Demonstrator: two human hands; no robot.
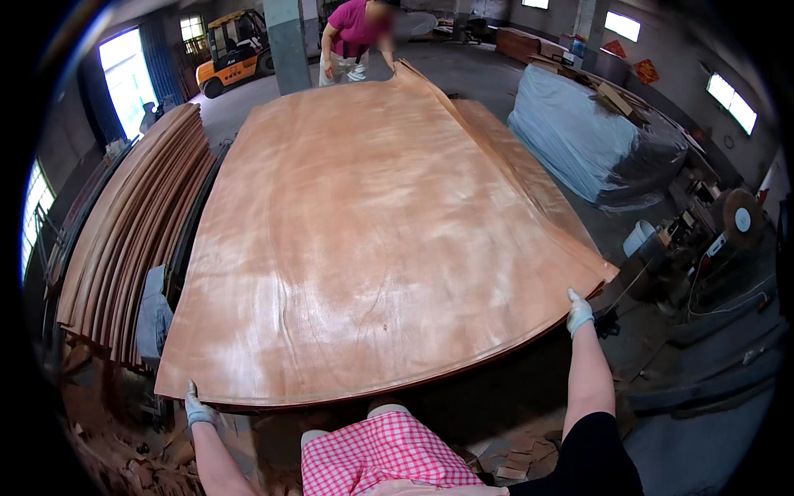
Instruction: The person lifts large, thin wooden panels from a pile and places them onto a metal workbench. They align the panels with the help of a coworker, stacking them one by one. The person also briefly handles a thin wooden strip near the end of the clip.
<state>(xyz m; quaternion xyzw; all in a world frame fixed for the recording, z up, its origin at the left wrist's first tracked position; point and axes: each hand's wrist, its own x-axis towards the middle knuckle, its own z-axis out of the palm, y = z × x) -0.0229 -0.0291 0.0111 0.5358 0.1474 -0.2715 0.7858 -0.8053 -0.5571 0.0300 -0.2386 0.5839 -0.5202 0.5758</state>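
small lettering (225, 64) on an orange forklift (236, 59), red wall signs (646, 71), none clearly legible

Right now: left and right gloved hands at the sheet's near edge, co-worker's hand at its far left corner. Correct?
One slip: the co-worker's hand is at the sheet's far right corner, not the far left; the head view shows it. The rest stands: left hand and right hand are at the near edge.
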